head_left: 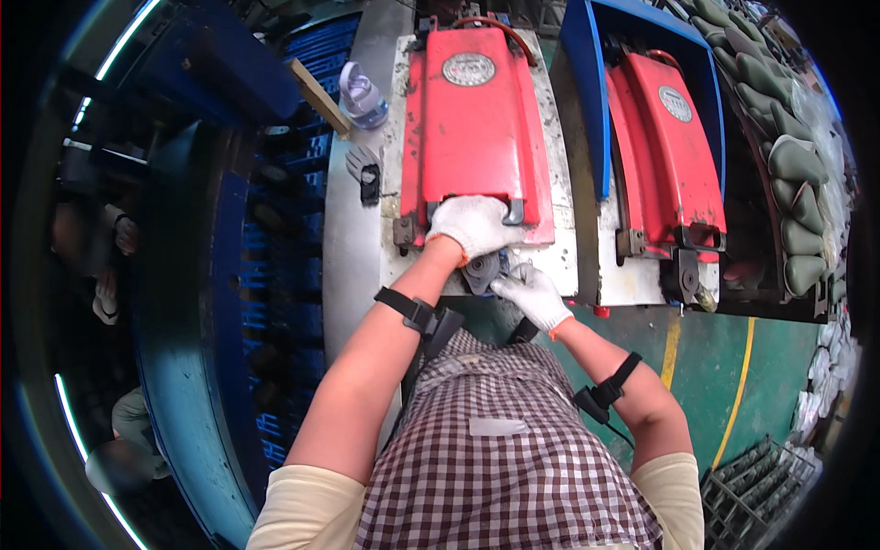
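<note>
In the head view, a round grey piece (480, 269) sits ahead at twelve o'clock, the left hand (472, 226) beyond it seemingly clamped on the handle (514, 213) of the red cover (472, 124), the right hand (534, 293) at its four o'clock, grip unclear; a slipping left hold might pinch the right.

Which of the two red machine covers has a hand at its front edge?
The left cover: the white-gloved left hand is over its front edge. The right cover, inside the blue frame, has no hand on it.
</note>
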A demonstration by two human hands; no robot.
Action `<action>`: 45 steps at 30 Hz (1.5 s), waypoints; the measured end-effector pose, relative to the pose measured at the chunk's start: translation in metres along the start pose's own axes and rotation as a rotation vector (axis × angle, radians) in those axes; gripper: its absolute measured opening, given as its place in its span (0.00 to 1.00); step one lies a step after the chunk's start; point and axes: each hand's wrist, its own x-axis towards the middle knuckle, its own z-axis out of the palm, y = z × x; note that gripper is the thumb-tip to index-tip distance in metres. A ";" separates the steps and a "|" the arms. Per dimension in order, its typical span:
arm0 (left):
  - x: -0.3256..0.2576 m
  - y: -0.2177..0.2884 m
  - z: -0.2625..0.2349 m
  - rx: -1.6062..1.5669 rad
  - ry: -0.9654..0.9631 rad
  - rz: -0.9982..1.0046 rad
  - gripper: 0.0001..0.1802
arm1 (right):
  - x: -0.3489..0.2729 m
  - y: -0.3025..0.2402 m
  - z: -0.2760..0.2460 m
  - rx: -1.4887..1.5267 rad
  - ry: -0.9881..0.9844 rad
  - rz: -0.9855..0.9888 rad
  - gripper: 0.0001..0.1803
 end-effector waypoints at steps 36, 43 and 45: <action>-0.002 -0.002 -0.003 -0.021 -0.034 0.018 0.39 | 0.002 -0.033 -0.008 0.138 -0.262 0.080 0.29; -0.002 -0.001 -0.001 -0.011 -0.018 0.017 0.40 | 0.012 -0.020 -0.004 0.108 -0.238 0.101 0.31; -0.002 -0.001 -0.001 -0.012 -0.002 0.027 0.38 | 0.010 -0.020 -0.003 0.095 -0.175 0.035 0.27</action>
